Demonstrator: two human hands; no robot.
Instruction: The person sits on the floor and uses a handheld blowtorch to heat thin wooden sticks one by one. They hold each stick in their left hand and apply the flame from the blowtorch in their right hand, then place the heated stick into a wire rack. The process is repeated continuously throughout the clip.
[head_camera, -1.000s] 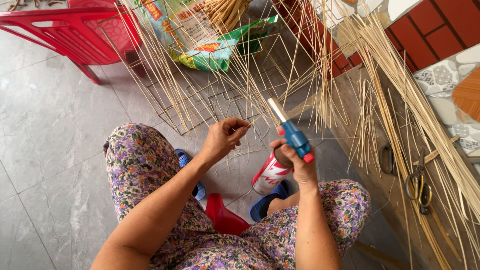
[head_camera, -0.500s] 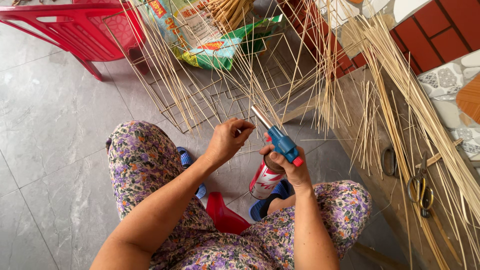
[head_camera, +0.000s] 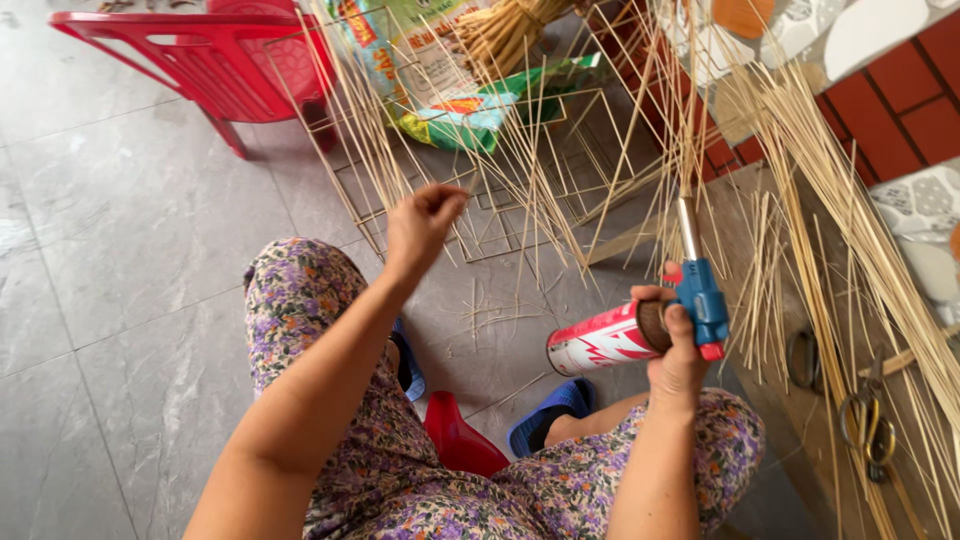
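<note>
Gripping a red gas canister (head_camera: 598, 345), right hand (head_camera: 680, 350); green sack (head_camera: 455, 95) behind.

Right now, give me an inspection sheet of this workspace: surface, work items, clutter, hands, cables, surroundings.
Surface: grey tiled floor, loose splinters by the feet.
Work items: blue-headed gas torch on a red and white canister; thin bamboo strips fanned in front.
Clutter: scissors at right; printed sack; tied strip bundle.
Hands: left hand pinches a strip; right hand grips the torch.
Cables: nothing seen.
Surroundings: red plastic chair, red tiled wall.
</note>
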